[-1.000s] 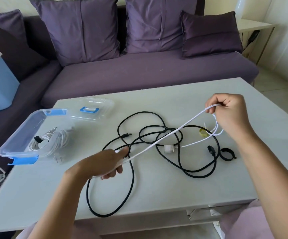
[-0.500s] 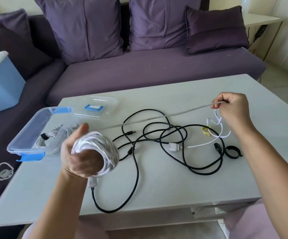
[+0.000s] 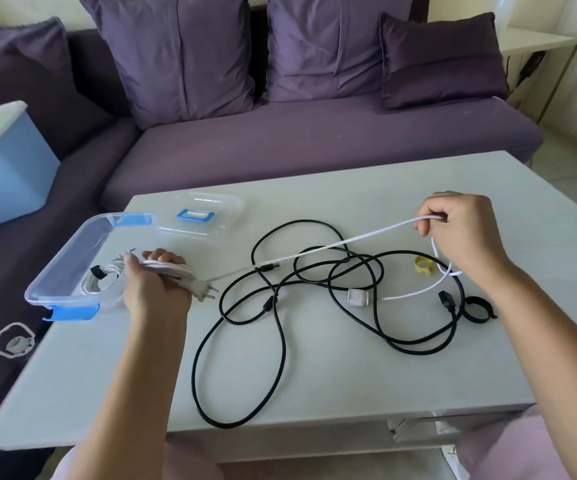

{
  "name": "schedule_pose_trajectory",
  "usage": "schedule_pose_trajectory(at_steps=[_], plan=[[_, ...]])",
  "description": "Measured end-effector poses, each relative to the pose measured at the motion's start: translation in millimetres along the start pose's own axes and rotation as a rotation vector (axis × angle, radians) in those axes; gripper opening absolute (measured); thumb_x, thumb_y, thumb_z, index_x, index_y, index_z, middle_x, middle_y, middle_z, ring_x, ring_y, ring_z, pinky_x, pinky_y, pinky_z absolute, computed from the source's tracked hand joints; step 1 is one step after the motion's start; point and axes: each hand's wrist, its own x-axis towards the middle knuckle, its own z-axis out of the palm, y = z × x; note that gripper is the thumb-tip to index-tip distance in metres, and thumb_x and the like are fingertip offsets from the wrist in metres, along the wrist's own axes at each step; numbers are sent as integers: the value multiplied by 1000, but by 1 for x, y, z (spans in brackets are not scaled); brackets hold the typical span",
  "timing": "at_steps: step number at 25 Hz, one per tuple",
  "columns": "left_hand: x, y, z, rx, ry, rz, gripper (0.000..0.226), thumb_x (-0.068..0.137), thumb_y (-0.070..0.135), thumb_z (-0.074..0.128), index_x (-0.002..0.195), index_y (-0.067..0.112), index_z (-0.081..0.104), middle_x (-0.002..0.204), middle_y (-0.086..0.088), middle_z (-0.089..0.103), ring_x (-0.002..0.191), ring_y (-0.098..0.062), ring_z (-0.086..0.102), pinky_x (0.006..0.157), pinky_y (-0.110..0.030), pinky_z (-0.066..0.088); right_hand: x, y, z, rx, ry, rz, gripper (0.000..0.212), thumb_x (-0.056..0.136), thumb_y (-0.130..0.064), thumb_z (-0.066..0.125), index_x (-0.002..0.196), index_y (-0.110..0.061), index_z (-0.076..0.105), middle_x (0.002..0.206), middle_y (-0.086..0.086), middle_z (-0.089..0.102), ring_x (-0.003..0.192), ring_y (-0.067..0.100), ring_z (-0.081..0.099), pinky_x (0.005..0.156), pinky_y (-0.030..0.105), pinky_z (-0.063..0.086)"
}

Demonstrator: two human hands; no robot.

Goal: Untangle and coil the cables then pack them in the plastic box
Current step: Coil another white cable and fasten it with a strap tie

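While the left hand [image 3: 155,289] closed around a bundle of coiled white cable [image 3: 173,270] near the table's [image 3: 314,393] left edge, a two-pin plug [image 3: 204,292] stuck out from under its fingers toward the table's middle. From that bundle one taut strand ran up and across to the right hand [image 3: 463,233], raised over the right side of the table and pinching the strand between curled fingers. Below that hand the cable's slack dropped in a loop and trailed back toward a white connector [image 3: 358,296] lying among the black cable [image 3: 280,341].

Whether the plug or the connector carried any marking could not be made out — both were too small.

Loose and tangled, the black cable spread from the table's middle to its near edge; which strand passed over which at the crossings was hard to tell. A yellow tie [image 3: 422,265] and a black strap ring [image 3: 474,309] lay near the right edge, the tie partly behind the white loop.

The clear plastic box [image 3: 69,261] with blue clips sat at the left edge, holding a second coiled white cable [image 3: 100,282] bound with a dark tie and blurred by the box wall. Its lid [image 3: 207,216] lay just beyond it, toward the far edge.

The forearms hid part of the table's near edge — the right one covered the near right corner. A purple sofa [image 3: 314,140] stood behind.
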Motion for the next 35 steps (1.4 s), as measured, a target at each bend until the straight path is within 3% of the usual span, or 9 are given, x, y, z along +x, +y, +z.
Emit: schedule_pose_trajectory(at_steps=[4, 9, 15, 17, 20, 24, 27, 30, 35], plan=[[-9, 1, 3, 726, -20, 531, 31, 97, 25, 43, 67, 18, 46, 53, 10, 52, 46, -2, 48, 51, -18, 41, -1, -4, -10, -1, 45, -130, 33, 57, 10, 39, 51, -20, 51, 57, 14, 57, 58, 34, 49, 53, 40, 35], [-6, -11, -8, 1773, -548, 1129, 24, 94, 22, 50, 71, 15, 52, 53, 3, 43, 52, -17, 41, 58, -28, 30, -3, -11, -18, 67, 123, -100, 33, 55, 8, 33, 51, -21, 50, 60, 14, 59, 58, 31, 48, 51, 27, 30], [-15, -46, -20, 2225, -994, 543, 39, 91, 27, 57, 58, 18, 38, 52, 6, 33, 46, -10, 32, 60, -26, 30, 5, 0, -23, 186, 210, 107, 42, 59, 14, 36, 54, -24, 54, 62, -1, 63, 63, 23, 57, 55, 25, 39], [-29, -43, -16, 2098, -1071, 107, 39, 91, 33, 55, 57, 17, 43, 52, 7, 42, 47, -13, 39, 56, -25, 34, 8, 2, -25, 216, 232, 155, 42, 63, 15, 37, 54, -22, 54, 66, 0, 65, 66, 12, 59, 60, 20, 42], [-45, -29, -7, 1726, -1082, -795, 51, 86, 61, 43, 66, 15, 53, 50, 3, 38, 45, -12, 33, 45, -19, 30, 11, 6, -24, 218, 239, 188, 41, 66, 15, 39, 55, -21, 54, 70, 6, 65, 69, 10, 60, 65, 18, 44], [-38, -18, 3, 798, -1204, -1317, 57, 88, 67, 38, 72, 14, 51, 47, 6, 32, 36, -4, 28, 37, -14, 25, 13, 19, -18, 168, 173, 243, 38, 74, 11, 47, 60, -21, 60, 76, 9, 69, 70, 18, 60, 60, 17, 45], [-36, 3, 8, 284, -1265, -1218, 44, 99, 40, 31, 63, 16, 41, 45, 7, 25, 36, -9, 21, 37, -19, 17, 11, 25, -14, 79, 84, 276, 34, 77, 9, 51, 67, -19, 66, 77, 9, 69, 66, 26, 54, 54, 26, 46], [-32, 23, 9, 102, -1243, -1021, 40, 96, 31, 31, 59, 18, 38, 45, 9, 27, 35, -10, 21, 38, -20, 17, 7, 21, -12, 93, 23, 252, 41, 74, 16, 45, 53, -16, 60, 76, -4, 68, 73, 12, 59, 60, 7, 42], [-18, 30, 9, -148, -868, -791, 29, 96, 24, 33, 84, 9, 55, 44, 8, 31, 39, -2, 30, 46, -16, 26, 1, 11, -13, 166, -243, 231, 43, 74, 20, 43, 47, -11, 55, 76, -9, 70, 76, -2, 62, 67, 2, 38]])
